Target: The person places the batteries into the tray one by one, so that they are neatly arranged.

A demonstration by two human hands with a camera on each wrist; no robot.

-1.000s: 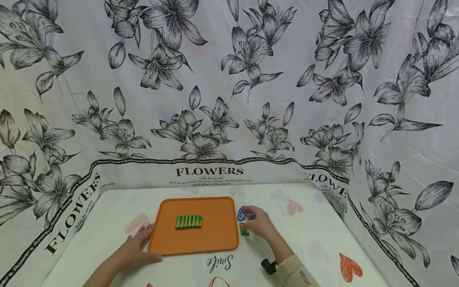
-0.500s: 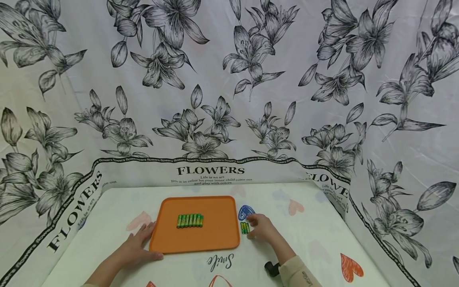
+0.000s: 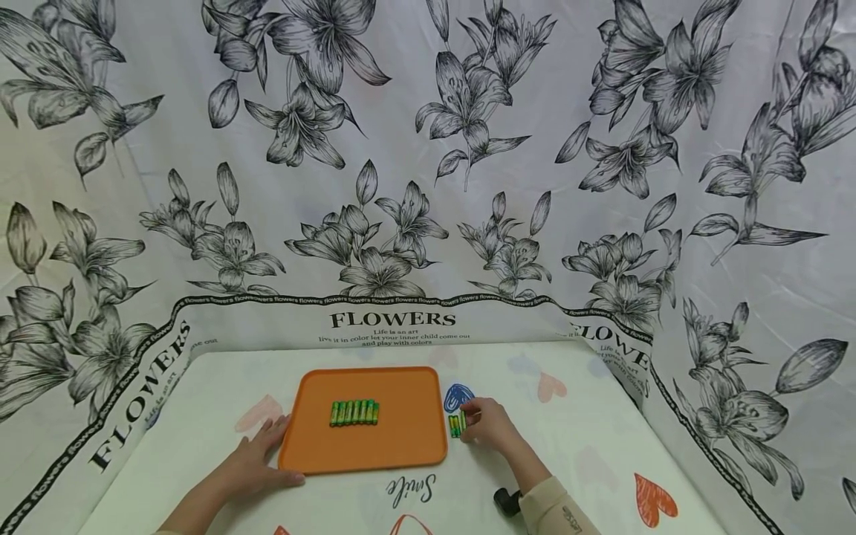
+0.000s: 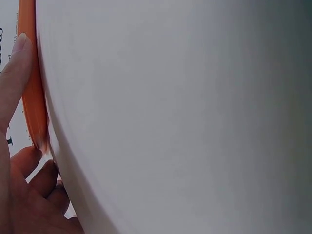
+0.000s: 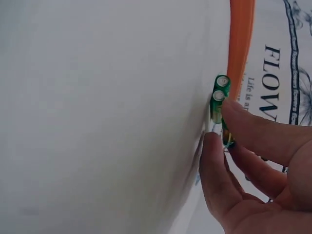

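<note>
An orange tray [image 3: 394,453] lies on the table, with a side-by-side row of several green batteries [image 3: 354,412] on it. My left hand [image 3: 249,464] rests at the tray's near left corner, its thumb along the front rim and its spread fingers at the left side. The left wrist view has the thumb [image 4: 18,68] straight against the orange rim. Right of the tray, my right hand [image 3: 493,427] pinches a battery [image 5: 227,137] between thumb and fingers. Two more batteries [image 5: 219,87] lie close beside it, near the tray's right edge.
A white cloth with printed hearts and words covers the table [image 3: 575,423]. Near the right sleeve there is a small black object [image 3: 507,502], its kind unclear. Flower-printed fabric [image 3: 394,223] stands up behind and along both sides.
My right hand has come slightly down and right, and its fingers have closed on the rightmost battery, now a little apart from the other two. My left hand and the tray stay put.
</note>
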